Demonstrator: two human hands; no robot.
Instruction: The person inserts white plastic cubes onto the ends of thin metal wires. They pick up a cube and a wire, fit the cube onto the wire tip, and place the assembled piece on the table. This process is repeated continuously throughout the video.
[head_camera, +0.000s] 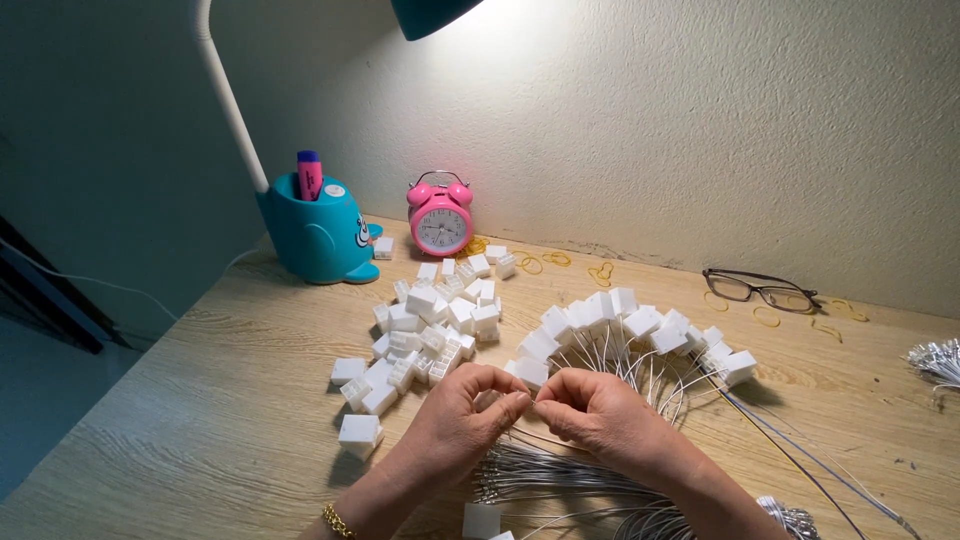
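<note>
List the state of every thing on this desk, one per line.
left hand: pinching a thin wire
right hand: pinching the same wire
white connector housings: loose pile
wired housings: fanned out
glasses: unfolded
desk lamp: on
pink alarm clock: upright

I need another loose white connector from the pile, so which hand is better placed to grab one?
Probably the left hand. The loose white connectors lie on its side of the table, just beyond it, while the right hand sits nearer the fanned wired connectors. Both hands pinch thin wire.

Single head-worn view — looking down and forward, close over the wooden desk (180, 400) — toward the wall (700, 130)
</note>
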